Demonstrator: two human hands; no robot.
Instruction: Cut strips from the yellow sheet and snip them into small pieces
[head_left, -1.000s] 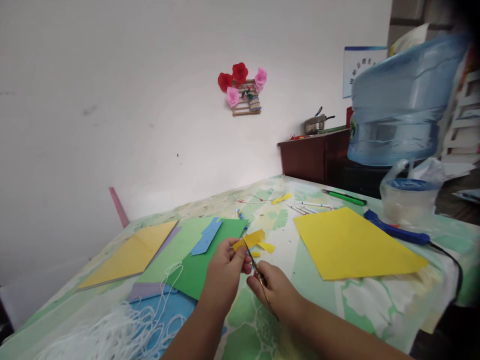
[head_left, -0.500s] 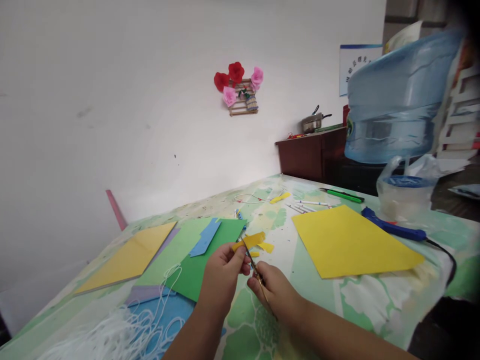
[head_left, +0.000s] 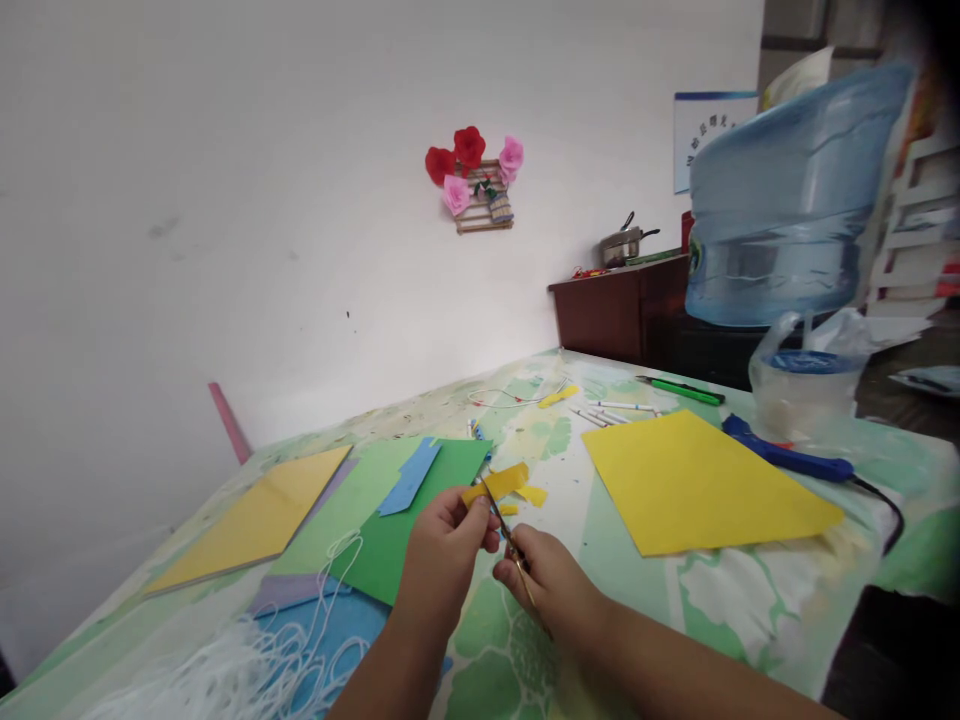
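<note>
Near the middle of the table my left hand [head_left: 448, 535] is closed on a small yellow-orange paper strip [head_left: 508, 481], pinched between thumb and fingers. My right hand [head_left: 551, 580] is closed round the handles of a pair of scissors [head_left: 511, 545]. The scissor blades reach up and left to the strip and cross it just beside my left thumb. Small yellow paper scraps [head_left: 532, 495] lie on the table behind the strip. A green sheet [head_left: 375, 560] lies to the left of my left hand, with a blue paper piece [head_left: 411, 480] near its left edge.
Yellow sheet [head_left: 705, 485], blue glue gun [head_left: 787, 458], green cutter [head_left: 686, 391] and white pens [head_left: 619, 406] are at right. Orange-yellow sheets [head_left: 259, 515] and tangled white string [head_left: 225, 670] lie left. A water bottle [head_left: 787, 200] stands behind a bagged tub [head_left: 810, 385].
The camera view has shifted very slightly. Both hands, the strip and the scissors keep nearly the same positions.
</note>
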